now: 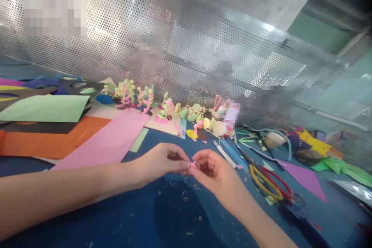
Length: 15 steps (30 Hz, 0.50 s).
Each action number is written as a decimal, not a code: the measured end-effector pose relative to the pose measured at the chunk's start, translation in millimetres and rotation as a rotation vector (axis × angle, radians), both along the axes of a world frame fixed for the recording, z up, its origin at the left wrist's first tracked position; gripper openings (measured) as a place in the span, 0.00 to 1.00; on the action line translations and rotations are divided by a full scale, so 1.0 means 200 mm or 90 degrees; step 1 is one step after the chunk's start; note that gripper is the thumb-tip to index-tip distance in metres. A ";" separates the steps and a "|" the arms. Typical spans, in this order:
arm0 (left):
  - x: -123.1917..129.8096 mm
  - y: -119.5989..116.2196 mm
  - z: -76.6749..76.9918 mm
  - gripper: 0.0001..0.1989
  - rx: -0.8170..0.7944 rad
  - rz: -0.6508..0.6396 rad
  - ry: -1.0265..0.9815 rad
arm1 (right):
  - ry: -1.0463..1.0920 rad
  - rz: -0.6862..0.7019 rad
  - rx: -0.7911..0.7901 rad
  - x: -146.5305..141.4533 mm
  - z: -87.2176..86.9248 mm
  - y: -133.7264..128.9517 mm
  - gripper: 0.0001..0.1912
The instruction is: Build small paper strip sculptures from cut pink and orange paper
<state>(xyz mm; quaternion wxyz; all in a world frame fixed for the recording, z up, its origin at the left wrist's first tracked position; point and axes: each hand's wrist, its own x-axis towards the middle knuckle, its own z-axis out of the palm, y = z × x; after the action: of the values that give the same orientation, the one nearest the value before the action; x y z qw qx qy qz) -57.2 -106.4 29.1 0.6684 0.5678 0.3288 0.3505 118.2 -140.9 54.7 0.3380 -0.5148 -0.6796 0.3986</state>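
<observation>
A small pink paper piece (192,168) is pinched between the fingertips of both hands, above the blue table. My left hand (164,159) comes in from the left with thumb and forefinger closed on its left side. From the right, my right hand (215,171) holds its other side between thumb and fingers, the rest of the fingers curled. The piece's exact shape is partly hidden by the fingertips. Behind the hands are a yellow disc with a pink figure (192,134) and several small paper figures (126,92).
Pink (107,139), orange (55,139) and green sheets (46,108) lie at the left. Scissors with yellow and red handles (266,182), rulers (226,154) and a purple sheet (305,178) are at the right. A perforated metal screen (186,46) stands behind. Paper scraps dot the blue table (130,217).
</observation>
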 end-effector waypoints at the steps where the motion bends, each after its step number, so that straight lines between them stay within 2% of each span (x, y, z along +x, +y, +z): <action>1: 0.00 0.00 0.00 0.11 -0.004 0.007 -0.011 | 0.025 0.009 -0.027 0.00 0.01 0.00 0.09; 5: 0.00 -0.01 0.02 0.10 -0.007 0.009 -0.058 | 0.079 0.010 -0.089 0.02 0.04 0.00 0.10; 15: 0.00 -0.02 0.03 0.10 -0.021 -0.008 -0.063 | -0.034 -0.022 -0.024 0.03 0.05 -0.01 0.09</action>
<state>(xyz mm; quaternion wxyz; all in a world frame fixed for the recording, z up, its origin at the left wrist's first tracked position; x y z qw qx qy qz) -57.8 -111.0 35.9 0.6953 0.5406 0.2978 0.3683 124.6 -142.2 64.2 0.3168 -0.5429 -0.6718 0.3918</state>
